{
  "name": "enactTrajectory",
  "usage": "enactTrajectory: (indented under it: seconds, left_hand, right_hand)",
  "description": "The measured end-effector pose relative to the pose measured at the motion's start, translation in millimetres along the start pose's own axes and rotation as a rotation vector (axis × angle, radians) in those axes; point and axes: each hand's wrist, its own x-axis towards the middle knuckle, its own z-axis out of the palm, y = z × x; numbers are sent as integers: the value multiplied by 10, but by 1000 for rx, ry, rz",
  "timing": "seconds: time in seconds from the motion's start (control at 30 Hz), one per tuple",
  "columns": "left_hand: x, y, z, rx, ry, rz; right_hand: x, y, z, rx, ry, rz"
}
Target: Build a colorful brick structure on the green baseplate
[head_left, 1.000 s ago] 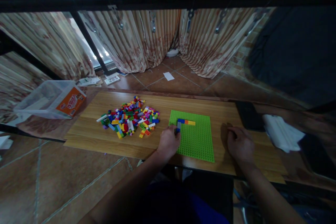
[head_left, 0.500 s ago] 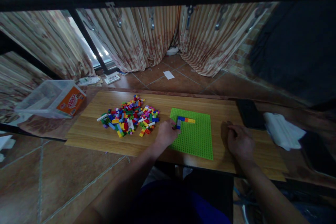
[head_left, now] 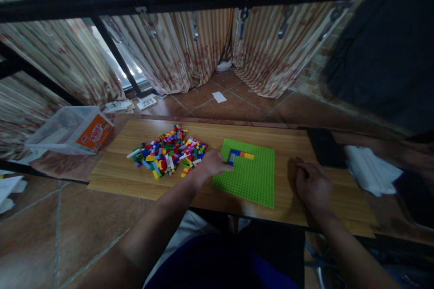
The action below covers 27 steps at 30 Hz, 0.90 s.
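My left hand [head_left: 215, 164] is over the left edge of a green studded baseplate [head_left: 251, 185]. Its fingertips touch the near end of a short line of bricks, by a blue brick [head_left: 231, 163]; whatever lies between the fingers is hidden. That line has a grey brick [head_left: 232, 157] in it, turns a corner at another blue brick [head_left: 235, 152], and runs right through orange to a yellow brick [head_left: 249, 156]. To the right of the baseplate, my right hand [head_left: 313, 185] rests on the wooden table with its fingers curled in, nothing visible in them.
Left of the baseplate lies a pile of mixed coloured bricks [head_left: 169, 151] on the table [head_left: 125, 180]. A clear plastic box [head_left: 57, 137] with an orange label stands beyond the table's left end. At the right are a black phone-like object [head_left: 327, 149] and a white packet [head_left: 368, 169].
My left hand has shifted slightly left, its fingertips now stretched along the near end of the brick line. My right hand stays curled in place. The view has tilted a little.
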Motion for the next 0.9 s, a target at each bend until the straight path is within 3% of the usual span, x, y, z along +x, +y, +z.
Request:
enactTrajectory:
  seconds: [0.3, 0.5, 0.6, 0.73, 0.9]
  left_hand:
    - [48, 83, -61, 14, -69, -58]
    - [-152, 103, 18, 89, 68, 8]
    - [-321, 66, 147, 111, 220, 44]
    - [-500, -26, 360, 119, 431, 111]
    - [-628, -183, 518, 97, 470, 297]
  right_hand:
    - [-16, 79, 82, 15, 16, -46]
    - [137, 15, 44, 21, -52, -16]
    - [208, -305, -5, 86, -94, 25]
    - [195, -940, 40, 344, -210, 55]
    - [123, -1519, 176, 554, -280, 18]
